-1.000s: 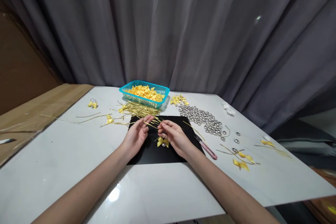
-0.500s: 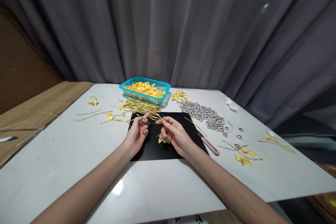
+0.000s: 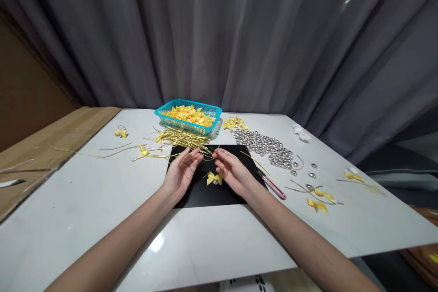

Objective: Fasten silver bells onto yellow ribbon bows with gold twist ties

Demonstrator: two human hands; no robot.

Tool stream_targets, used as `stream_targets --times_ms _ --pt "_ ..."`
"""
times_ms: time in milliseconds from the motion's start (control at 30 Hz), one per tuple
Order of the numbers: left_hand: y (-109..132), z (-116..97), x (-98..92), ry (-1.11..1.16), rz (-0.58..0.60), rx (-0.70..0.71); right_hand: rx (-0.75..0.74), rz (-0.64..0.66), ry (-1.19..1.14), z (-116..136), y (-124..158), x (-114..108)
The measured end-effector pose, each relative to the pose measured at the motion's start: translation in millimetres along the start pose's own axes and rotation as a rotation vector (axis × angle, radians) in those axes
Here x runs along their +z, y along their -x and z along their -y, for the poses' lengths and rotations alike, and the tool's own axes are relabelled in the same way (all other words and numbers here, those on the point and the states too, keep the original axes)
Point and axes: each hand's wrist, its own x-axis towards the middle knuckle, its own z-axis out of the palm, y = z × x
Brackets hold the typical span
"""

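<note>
Above the left part of a black mat is my left hand, its fingers curved and apart with nothing visible in them. My right hand is over the mat's right part, thumb and fingertips pinched on a thin gold wire that curves toward my left fingers. Between the hands, a yellow bow with a silver bell-like bead lies on the mat. Just behind the hands is a pile of gold wires.
A teal basket of yellow bows stands at the back. Silver beads spread behind right, near a pink-handled cutter. Loose bows and wires lie on both sides of the white table; cardboard borders its left.
My left fingers have opened and come off the wire. My right hand has shifted slightly right and up, so the yellow bow on the mat shows more fully.
</note>
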Motion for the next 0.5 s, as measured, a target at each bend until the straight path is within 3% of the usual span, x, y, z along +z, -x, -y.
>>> stream_targets --times_ms 267,500 --pt "5.4 -2.2 2.2 0.070 0.107 -0.034 0.015 -0.042 -0.050 3.0 -1.4 -0.3" --pt "1.0 2.7 1.2 -0.056 0.005 -0.026 -0.016 -0.016 -0.040 4.6 -2.1 -3.6"
